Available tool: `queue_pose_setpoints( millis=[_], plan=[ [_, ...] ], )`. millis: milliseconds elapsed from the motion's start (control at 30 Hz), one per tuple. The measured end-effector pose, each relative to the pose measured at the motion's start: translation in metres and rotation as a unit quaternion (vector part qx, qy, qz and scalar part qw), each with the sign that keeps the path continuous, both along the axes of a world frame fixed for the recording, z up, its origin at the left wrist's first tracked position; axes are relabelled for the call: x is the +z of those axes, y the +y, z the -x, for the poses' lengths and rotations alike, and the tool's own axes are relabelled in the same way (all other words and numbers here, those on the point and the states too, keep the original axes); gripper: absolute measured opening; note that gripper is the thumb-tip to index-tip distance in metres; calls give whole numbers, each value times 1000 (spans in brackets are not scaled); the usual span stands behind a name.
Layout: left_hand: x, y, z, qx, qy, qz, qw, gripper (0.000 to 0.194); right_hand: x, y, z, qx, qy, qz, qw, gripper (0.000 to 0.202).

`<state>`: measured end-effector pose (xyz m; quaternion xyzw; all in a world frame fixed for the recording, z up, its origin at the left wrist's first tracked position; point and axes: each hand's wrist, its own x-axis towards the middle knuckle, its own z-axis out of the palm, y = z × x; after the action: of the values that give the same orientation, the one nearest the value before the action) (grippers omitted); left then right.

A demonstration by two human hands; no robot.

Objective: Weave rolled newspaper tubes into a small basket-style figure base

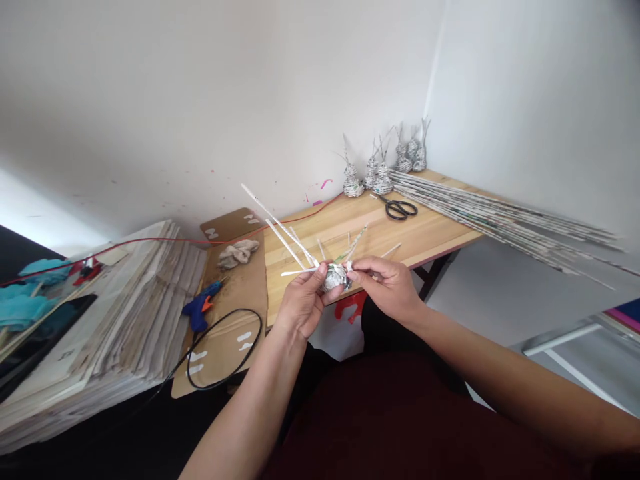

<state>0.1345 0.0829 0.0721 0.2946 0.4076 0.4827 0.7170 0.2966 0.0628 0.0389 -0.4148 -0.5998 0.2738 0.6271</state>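
Note:
A small woven ball of rolled newspaper (334,277) is held above the front edge of the wooden table. Several paper sticks (287,233) fan out from its top, the longest pointing up and left. My left hand (303,300) grips the ball from the left, thumb on top and fingers underneath. On its right side, my right hand (387,283) pinches a white paper strip close to the weave. The underside of the ball is partly hidden by my left fingers.
Finished woven figures (353,181) stand at the back, near black scissors (400,209). Long paper sticks (500,213) overhang the table's right side. To the left lie a blue glue gun (199,310) with its cable, a rag (239,254) and a tall newspaper stack (135,313).

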Motion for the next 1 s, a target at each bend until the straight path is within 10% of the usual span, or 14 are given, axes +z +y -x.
queue_pose_setpoints(
  millis=[367, 1000],
  plan=[
    [-2, -4, 1, -9, -11, -20, 1000, 18, 6, 0, 3, 103, 177, 140, 969, 16],
    [4, -3, 14, -77, 12, -80, 994, 31, 24, 0, 4, 222, 448, 406, 765, 4]
  ],
)
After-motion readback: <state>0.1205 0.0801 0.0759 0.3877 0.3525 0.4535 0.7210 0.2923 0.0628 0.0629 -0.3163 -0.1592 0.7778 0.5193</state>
